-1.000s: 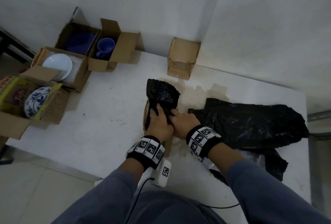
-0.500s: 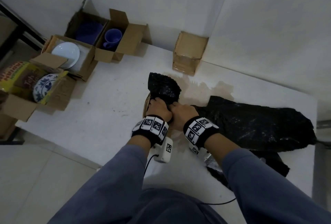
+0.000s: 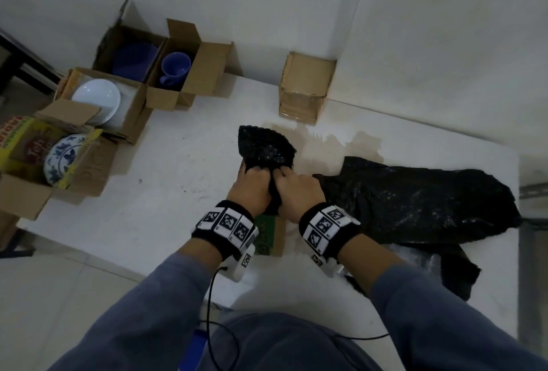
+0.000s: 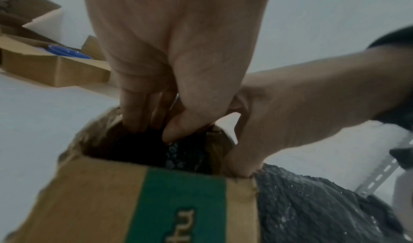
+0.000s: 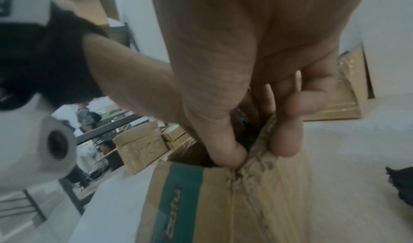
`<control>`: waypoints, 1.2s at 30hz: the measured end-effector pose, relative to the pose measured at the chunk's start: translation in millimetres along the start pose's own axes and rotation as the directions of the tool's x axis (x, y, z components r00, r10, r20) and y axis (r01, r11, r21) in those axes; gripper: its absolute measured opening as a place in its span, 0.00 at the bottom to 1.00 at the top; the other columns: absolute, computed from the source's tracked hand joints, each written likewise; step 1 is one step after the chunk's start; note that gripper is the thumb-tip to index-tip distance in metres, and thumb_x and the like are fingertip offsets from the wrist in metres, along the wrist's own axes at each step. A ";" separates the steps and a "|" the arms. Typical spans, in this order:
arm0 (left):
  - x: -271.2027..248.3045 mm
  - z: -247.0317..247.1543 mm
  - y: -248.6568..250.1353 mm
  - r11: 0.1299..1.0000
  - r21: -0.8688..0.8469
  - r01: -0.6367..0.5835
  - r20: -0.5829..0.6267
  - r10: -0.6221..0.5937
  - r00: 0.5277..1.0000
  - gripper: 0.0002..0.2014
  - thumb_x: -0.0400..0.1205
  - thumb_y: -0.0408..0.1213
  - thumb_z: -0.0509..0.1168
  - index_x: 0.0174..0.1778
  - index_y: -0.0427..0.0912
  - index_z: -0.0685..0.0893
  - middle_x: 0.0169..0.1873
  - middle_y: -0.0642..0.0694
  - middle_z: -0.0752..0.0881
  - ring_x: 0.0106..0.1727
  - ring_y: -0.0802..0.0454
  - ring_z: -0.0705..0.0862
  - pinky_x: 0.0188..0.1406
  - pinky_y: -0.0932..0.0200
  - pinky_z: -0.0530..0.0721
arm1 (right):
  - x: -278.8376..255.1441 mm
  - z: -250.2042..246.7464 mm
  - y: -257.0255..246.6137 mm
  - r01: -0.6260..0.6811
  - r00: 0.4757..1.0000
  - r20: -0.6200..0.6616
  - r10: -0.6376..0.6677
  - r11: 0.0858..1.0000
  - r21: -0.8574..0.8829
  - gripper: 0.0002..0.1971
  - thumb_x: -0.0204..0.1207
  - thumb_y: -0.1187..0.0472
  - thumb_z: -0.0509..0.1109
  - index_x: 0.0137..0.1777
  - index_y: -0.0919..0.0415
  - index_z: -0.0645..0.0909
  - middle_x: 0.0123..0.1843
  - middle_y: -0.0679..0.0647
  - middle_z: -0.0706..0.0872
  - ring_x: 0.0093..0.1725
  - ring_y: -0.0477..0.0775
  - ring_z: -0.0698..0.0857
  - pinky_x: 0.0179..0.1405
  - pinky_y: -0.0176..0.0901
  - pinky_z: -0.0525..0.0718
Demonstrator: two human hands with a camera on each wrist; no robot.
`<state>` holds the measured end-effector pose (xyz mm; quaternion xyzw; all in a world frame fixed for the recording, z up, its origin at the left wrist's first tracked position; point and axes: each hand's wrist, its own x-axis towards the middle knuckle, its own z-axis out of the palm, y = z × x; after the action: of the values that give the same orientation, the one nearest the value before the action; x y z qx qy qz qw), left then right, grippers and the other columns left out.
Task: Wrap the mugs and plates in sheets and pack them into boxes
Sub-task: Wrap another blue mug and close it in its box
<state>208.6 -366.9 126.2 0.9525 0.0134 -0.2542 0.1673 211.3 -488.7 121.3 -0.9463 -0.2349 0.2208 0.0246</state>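
Left hand [image 3: 250, 189]: our fingers curl down, pushing the black bundle [image 3: 264, 146] into the box [image 3: 271, 237] at frame centre.
Right hand [image 3: 296, 192]: thumb inside, fingers outside, pinching the box's right wall.
Room: bare white table [image 3: 166, 192] to the left.
Writing: green stripe, letters unreadable.

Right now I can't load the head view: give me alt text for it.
Both hands, left hand and right hand, push a black-wrapped bundle into a small cardboard box on a white table. More black sheet lies to the right.
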 end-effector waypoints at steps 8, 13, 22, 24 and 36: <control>19.5 -4.3 -10.6 0.997 0.068 0.029 0.087 -0.035 0.996 0.18 0.82 0.32 0.61 0.69 0.34 0.75 0.68 0.33 0.72 0.59 0.34 0.82 0.56 0.44 0.82 | 26.6 -12.5 -6.2 -0.117 0.968 0.229 0.104 0.992 0.043 0.30 0.70 0.60 0.74 0.70 0.63 0.68 0.53 0.60 0.82 0.49 0.64 0.86 0.40 0.52 0.83; 18.1 -7.4 -7.2 0.969 0.243 -0.051 0.126 0.021 0.992 0.13 0.84 0.31 0.60 0.64 0.35 0.81 0.68 0.36 0.73 0.60 0.38 0.82 0.55 0.47 0.84 | 37.4 -23.8 -12.6 -0.133 0.931 0.341 0.131 0.991 -0.018 0.04 0.77 0.64 0.68 0.41 0.59 0.76 0.35 0.54 0.77 0.31 0.55 0.77 0.37 0.48 0.82; 30.5 -18.1 -15.5 0.889 0.418 -0.185 0.145 0.136 0.980 0.11 0.84 0.35 0.59 0.58 0.38 0.82 0.57 0.39 0.85 0.60 0.38 0.81 0.50 0.49 0.80 | 24.1 -21.9 -21.4 -0.130 0.968 0.208 0.143 0.989 -0.076 0.17 0.76 0.58 0.69 0.63 0.61 0.77 0.57 0.58 0.82 0.52 0.62 0.86 0.43 0.51 0.81; 34.2 -23.4 -14.1 0.881 0.423 -0.211 0.178 0.147 0.973 0.10 0.85 0.35 0.58 0.57 0.39 0.82 0.56 0.39 0.85 0.58 0.39 0.83 0.50 0.49 0.80 | 28.6 -21.7 -23.0 -0.180 0.945 0.268 0.189 0.982 -0.059 0.15 0.76 0.59 0.69 0.62 0.60 0.77 0.56 0.58 0.82 0.51 0.62 0.86 0.41 0.51 0.79; 37.1 -30.3 -11.9 0.907 0.357 -0.223 0.294 0.117 0.949 0.10 0.85 0.35 0.58 0.57 0.37 0.82 0.55 0.40 0.85 0.56 0.41 0.85 0.47 0.51 0.78 | 30.7 -5.9 -25.8 -0.249 0.937 0.241 0.254 0.967 -0.051 0.13 0.77 0.60 0.68 0.61 0.58 0.79 0.60 0.58 0.81 0.56 0.64 0.83 0.56 0.60 0.80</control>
<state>254.1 -348.0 129.1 0.9213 -0.1433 -0.3616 -0.0016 226.9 -451.4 118.0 -0.9341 -0.1156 0.3351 -0.0425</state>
